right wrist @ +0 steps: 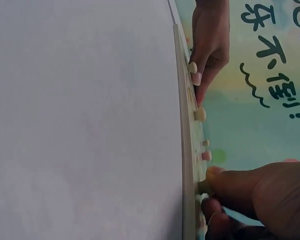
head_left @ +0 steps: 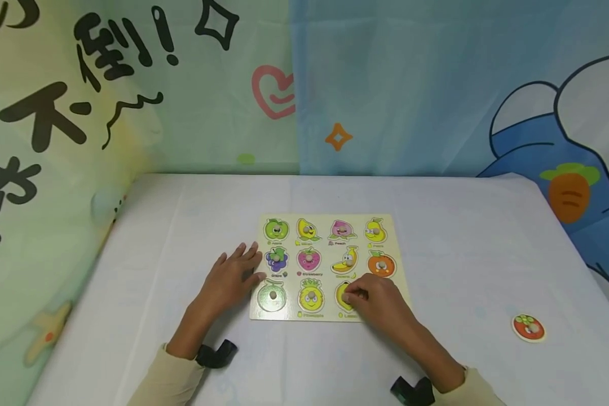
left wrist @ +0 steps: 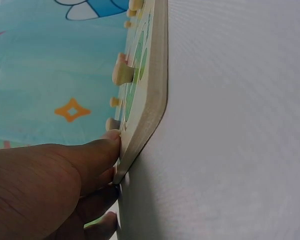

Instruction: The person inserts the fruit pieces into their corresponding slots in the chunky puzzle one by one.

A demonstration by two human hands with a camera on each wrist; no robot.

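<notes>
A fruit knob puzzle board lies flat on the white table, its pictured pieces fitted with small wooden knobs. My right hand pinches the knob of a yellow lemon piece in the bottom row, partly covered by the fingers. At the board's left edge my left hand rests with fingers spread; in the left wrist view its thumb touches the board near a corner. A pale green round piece and a pineapple piece sit left of the lemon. The bottom right of the board is hidden by my right hand.
A loose tomato piece lies on the table to the right of the board. Printed cloth backdrops stand behind and to the left of the table. Black wrist mounts show beside both wrists.
</notes>
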